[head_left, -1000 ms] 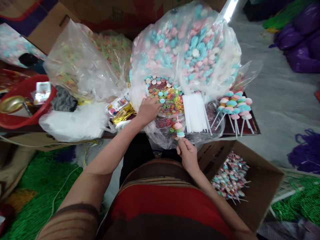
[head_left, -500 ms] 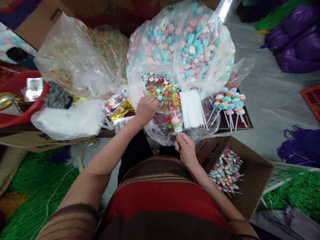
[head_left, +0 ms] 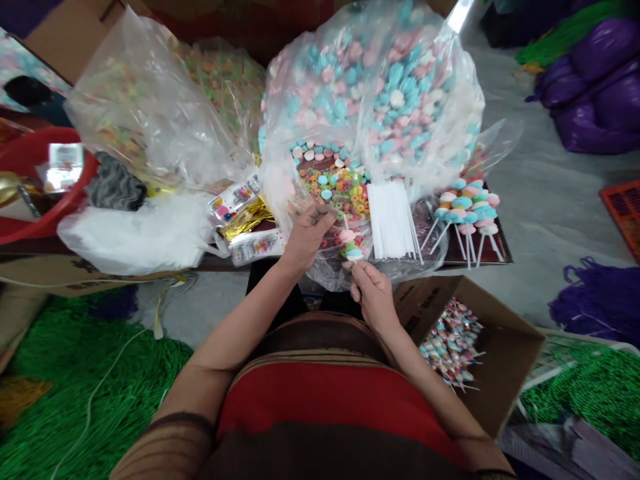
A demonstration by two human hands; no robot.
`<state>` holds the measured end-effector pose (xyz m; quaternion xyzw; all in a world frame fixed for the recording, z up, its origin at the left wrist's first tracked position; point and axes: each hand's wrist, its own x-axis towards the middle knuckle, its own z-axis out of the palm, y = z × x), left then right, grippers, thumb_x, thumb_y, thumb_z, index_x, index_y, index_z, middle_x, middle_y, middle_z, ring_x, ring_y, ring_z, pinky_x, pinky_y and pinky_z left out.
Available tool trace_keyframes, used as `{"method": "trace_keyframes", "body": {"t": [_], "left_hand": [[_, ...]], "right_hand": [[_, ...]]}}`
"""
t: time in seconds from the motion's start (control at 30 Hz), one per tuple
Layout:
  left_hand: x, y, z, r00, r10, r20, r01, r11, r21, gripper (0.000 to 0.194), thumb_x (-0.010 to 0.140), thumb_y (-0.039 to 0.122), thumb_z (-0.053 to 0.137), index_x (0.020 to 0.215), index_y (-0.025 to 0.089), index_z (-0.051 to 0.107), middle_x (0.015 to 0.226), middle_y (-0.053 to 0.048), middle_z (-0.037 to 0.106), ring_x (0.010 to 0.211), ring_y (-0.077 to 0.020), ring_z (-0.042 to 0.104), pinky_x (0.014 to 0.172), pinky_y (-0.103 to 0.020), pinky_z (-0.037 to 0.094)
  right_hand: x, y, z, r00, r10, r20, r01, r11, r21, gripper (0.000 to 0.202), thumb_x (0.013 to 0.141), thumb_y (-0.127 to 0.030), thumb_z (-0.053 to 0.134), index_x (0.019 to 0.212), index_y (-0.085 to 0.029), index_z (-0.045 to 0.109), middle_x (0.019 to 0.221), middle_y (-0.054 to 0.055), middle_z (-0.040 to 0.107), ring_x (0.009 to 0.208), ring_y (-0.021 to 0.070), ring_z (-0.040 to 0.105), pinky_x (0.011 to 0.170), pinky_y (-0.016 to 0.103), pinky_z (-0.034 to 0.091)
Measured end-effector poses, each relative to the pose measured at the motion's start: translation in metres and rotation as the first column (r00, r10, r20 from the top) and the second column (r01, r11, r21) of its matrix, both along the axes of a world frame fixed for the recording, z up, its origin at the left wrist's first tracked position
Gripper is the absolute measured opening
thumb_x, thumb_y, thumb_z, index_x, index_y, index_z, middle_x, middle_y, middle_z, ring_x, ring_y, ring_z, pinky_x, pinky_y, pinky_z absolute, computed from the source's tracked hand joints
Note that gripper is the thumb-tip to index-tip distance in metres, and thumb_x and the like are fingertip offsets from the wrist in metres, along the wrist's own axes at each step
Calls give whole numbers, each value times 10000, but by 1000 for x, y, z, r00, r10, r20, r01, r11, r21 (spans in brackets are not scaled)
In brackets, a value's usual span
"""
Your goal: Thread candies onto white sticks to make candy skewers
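Note:
My right hand pinches a candy skewer upright, with pink, green, blue and white pieces on its stick. Just left of the skewer's top, my left hand has thumb and fingertips pressed together; whatever they hold is too small to make out. Ring-shaped gummies in orange, green and red lie beyond my hands, with pink, blue and white candies behind them. White sticks are stacked right of the gummies. Several loaded skewers rest at the table's right end.
A big clear bag of candies stands at the back. On the left are a bag of gummies, gold ties and a red basin. An open cardboard box with wrapped skewers sits low on the right.
My left hand has moved right and toward me, from the gummies to near the skewer's top. My right hand still holds the skewer. The view has shifted slightly.

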<state>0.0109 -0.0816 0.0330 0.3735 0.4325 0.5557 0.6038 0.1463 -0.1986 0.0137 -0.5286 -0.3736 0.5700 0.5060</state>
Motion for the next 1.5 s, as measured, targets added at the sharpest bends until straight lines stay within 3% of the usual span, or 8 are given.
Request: {"method": "trace_keyframes", "body": {"t": [0.27,0.6,0.83,1.07,1.13,1.2,1.37,1.5], "left_hand": [[-4,-1,-12,978,63,-199,-43,994,101,81,869,268,713,909,206,680,824,33,728,727,-101,676,739,-230,544],[-7,-6,-19,809,184,-558,3,948,318,172,986,350,611,1022,211,706,933,-16,787,868,-142,719,832,-258,555],[-5,-12,-17,734,199,-649,162,878,451,168,1000,322,601,1027,213,726,1005,-46,815,929,-160,763,865,-260,567],[-5,-18,-8,855,-107,-507,312,888,338,255,999,418,604,1036,201,733,1017,-44,806,931,-159,754,855,-271,583],[-10,-9,-2,863,-94,-497,285,902,323,260,1018,411,565,1066,212,727,1067,-47,800,965,-166,745,899,-299,579],[-16,6,4,797,27,-604,224,915,336,245,1031,344,521,1087,218,724,1114,-57,789,1017,-182,728,948,-331,560],[-19,47,-3,282,145,-948,334,912,239,156,949,199,598,940,202,753,1028,-105,746,1125,-304,658,1063,-455,462],[-10,57,-18,191,149,-970,381,900,213,113,907,164,652,819,193,716,972,-118,707,1133,-338,618,1064,-475,420]], "right_hand": [[-1,-2,-3,1000,7,30,-6,999,-33,339,961,-491,634,972,-182,772,465,-94,438,429,79,334,507,255,256],[-2,-1,-1,1000,15,2,-14,997,-70,318,950,-478,640,941,-185,763,467,-96,419,414,76,323,481,255,238],[0,1,-2,999,0,-41,-3,997,-82,347,951,-509,646,962,-182,761,469,-96,426,421,73,312,478,254,215],[1,6,-1,984,-53,-170,33,993,-118,420,872,-609,736,964,-200,706,463,-118,380,418,73,245,443,244,167],[3,8,0,970,-78,-232,50,991,-124,415,846,-605,768,948,-213,679,471,-121,382,418,73,240,436,238,175],[6,10,1,959,-110,-262,84,991,-108,396,843,-591,780,908,-223,646,471,-122,382,416,72,244,435,234,192],[10,8,4,955,-154,-255,130,986,-107,401,845,-592,774,885,-228,611,475,-123,377,413,72,236,431,237,196],[9,4,3,963,-153,-220,130,984,-119,405,854,-603,752,938,-224,636,485,-118,388,425,79,241,439,243,190]]}}
